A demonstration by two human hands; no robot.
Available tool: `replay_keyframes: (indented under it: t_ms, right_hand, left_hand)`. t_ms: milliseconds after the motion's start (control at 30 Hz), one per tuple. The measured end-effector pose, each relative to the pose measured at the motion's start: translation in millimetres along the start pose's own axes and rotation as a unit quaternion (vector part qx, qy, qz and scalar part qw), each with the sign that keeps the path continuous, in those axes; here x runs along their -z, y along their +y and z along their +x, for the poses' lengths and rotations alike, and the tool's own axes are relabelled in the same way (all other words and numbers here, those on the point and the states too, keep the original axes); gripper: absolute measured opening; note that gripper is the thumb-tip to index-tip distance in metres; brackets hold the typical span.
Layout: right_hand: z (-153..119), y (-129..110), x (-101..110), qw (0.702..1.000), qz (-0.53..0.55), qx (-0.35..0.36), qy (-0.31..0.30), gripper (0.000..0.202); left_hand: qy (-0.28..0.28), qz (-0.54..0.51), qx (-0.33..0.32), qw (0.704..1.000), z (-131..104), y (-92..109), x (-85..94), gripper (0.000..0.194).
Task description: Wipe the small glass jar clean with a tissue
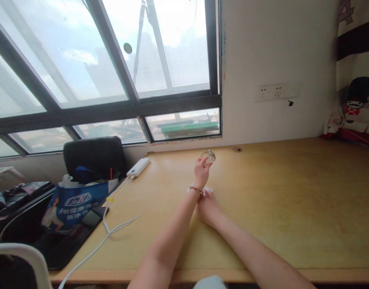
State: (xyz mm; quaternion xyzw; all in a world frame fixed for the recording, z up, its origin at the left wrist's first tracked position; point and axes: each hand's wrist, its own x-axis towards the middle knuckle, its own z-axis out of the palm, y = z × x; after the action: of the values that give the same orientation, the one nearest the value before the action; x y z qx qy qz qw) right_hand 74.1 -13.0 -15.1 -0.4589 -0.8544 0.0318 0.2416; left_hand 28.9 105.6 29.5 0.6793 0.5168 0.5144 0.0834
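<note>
I have my left hand (201, 170) stretched toward the middle of the frame, fingers pinched on a small clear glass (208, 155), lifting it off the wooden desk (292, 192), probably to free the spot beneath. My right hand (208, 208) rests just below, fingers closed on a white cloth (208, 190) pressed flat to the desk. A white power strip (138, 167) and its cable (112, 230) lie left of centre.
</note>
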Motion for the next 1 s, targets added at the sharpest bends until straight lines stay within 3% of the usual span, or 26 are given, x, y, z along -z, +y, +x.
replay_keyframes:
  t_ms: [167,300,667,1000]
  right_hand:
    - [-2.2,-7.4,11.8,1.000,0.011,-0.009,0.014,0.026]
    - [-2.5,-8.4,12.1,1.000,0.023,-0.009,0.007,0.029]
    - [-6.2,-4.6,20.1,0.997,0.069,0.011,-0.019,0.027]
    - [-6.5,-5.5,23.4,0.997,0.074,0.020,-0.018,0.027]
  left_hand:
    - [0.045,0.073,-0.005,0.996,7.8,-101.8,91.1,0.025]
    - [0.053,0.132,0.025,0.990,3.2,-147.9,124.8,0.028]
    - [0.080,0.159,0.092,0.980,0.5,-178.2,133.2,0.027]
    - [0.068,0.157,0.087,0.982,-1.1,-182.8,131.3,0.026]
